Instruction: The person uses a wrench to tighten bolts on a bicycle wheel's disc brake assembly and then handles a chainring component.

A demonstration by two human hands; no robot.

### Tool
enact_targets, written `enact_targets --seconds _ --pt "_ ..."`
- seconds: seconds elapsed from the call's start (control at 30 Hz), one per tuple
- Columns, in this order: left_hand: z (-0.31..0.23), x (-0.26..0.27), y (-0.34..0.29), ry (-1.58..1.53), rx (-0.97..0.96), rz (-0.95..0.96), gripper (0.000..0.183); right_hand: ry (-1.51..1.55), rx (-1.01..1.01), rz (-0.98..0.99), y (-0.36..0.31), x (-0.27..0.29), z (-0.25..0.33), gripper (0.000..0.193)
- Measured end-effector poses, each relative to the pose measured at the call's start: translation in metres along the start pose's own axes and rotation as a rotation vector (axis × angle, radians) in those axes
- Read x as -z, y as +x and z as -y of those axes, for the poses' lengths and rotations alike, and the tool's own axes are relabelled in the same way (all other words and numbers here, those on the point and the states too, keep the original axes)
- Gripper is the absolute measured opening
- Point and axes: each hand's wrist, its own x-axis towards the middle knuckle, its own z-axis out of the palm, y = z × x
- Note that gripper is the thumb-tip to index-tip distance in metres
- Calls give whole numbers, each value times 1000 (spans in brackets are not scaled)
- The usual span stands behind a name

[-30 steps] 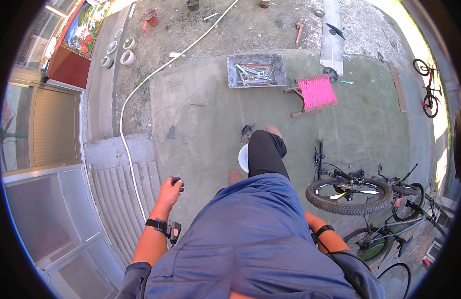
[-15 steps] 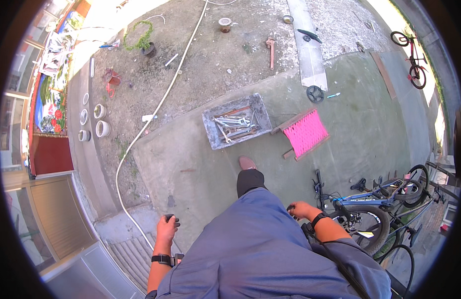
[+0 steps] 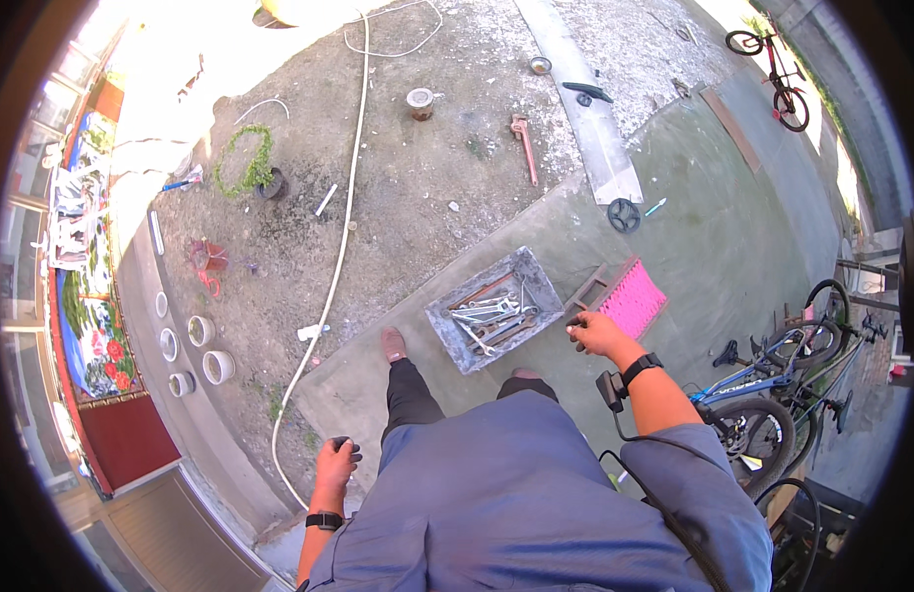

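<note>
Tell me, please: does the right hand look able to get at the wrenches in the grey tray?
Probably yes, with a bend down: the right hand appears beside the tray in the picture, and nothing covers the open top above the wrenches.

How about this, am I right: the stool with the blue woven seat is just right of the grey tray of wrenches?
Not quite. The head view shows the woven seat is pink, not blue. The stool is indeed just right of the grey tray of wrenches.
</note>
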Motion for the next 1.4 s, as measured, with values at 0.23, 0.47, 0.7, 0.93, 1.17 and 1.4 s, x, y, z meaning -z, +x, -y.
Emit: enact_targets --seconds 0.23,0.47,0.7,0.93,1.17,1.4 --pt "-146 114 101 162 -181 0 29 205 -230 12 -6 -81 53 34" --pt "-278 113 178 333 -324 74 31 428 -276 -36 5 -90 102 37" --pt "-413 19 229 426 -400 239 31 527 -410 -45 69 -62 120 37" --pt "-554 -56 292 610 -337 197 31 678 -308 -120 199 36 163 34" --pt "-735 -197 307 872 -475 305 35 729 -224 -241 262 210 233 37" --pt "-879 -356 437 802 -497 481 37 833 -318 -377 353 331 256 35"
